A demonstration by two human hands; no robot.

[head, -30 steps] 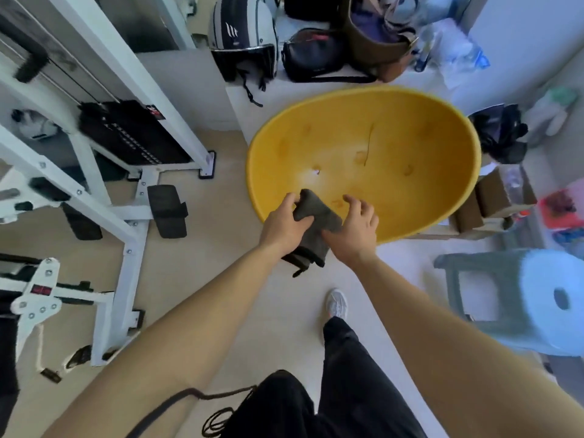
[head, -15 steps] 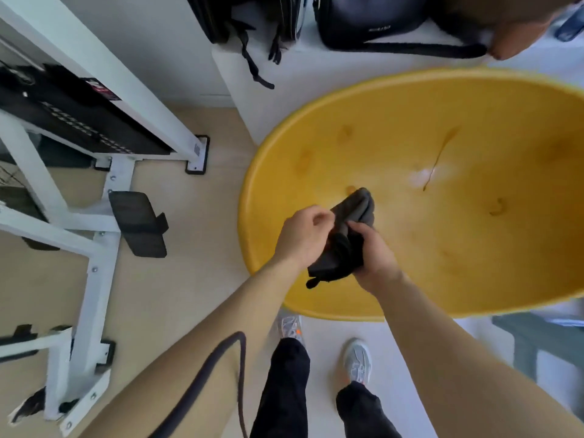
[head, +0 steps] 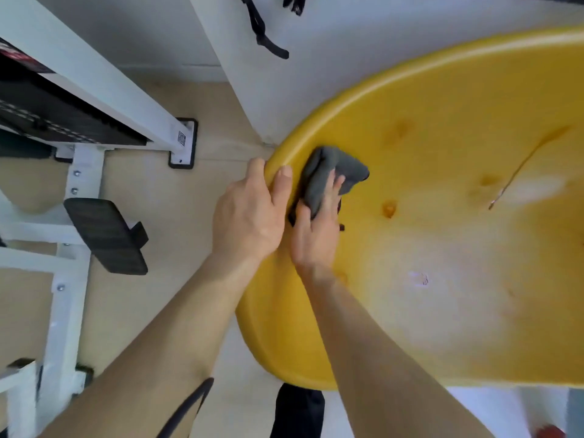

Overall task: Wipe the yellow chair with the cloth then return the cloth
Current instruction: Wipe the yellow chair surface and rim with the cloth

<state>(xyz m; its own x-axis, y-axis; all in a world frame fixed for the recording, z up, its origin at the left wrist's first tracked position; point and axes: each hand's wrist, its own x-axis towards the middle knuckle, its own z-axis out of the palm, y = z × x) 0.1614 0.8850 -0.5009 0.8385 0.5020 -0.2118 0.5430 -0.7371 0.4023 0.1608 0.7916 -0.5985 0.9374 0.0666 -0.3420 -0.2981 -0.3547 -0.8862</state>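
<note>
Slippage looked the likeliest trouble: the grey cloth was bunched into a loose wad under the right hand, whose fingers lay close together on top of it, pressing it against the inner wall of the yellow chair just inside the rim. A wad like that could roll or slide out from under the palm on the smooth curved shell, leaving bare skin rubbing the plastic and the brownish marks further in untouched. The left hand gripped the rim beside the cloth, thumb over the inside edge and fingers curled round the outside; if that grip eased, the shell might rock or swing under the wiping pressure

Against the frames from half a second and a second earlier, both hands had then been holding the cloth together above the seat's near edge. Now the left had let go of it and taken the rim, the right alone worked the cloth, and the view had closed in on the chair's left side
</note>
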